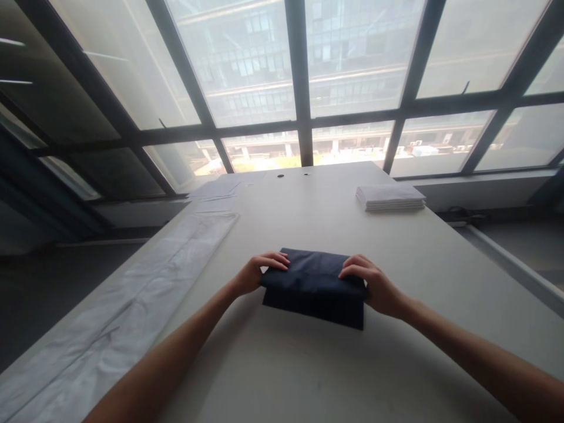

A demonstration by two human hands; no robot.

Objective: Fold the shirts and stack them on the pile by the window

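Ahead at twelve o'clock on the white table [273,370], the left hand [255,273] and right hand [374,285] grip the navy cloth [315,273] at nine and three. It seems part-folded: doubled over, its six-o'clock flap [319,310] not yet aligned.

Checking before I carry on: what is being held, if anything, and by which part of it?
The dark cloth, folded: the left grip has its left end, the right grip its right end.

L hand [254,272] + R hand [375,283], both curled
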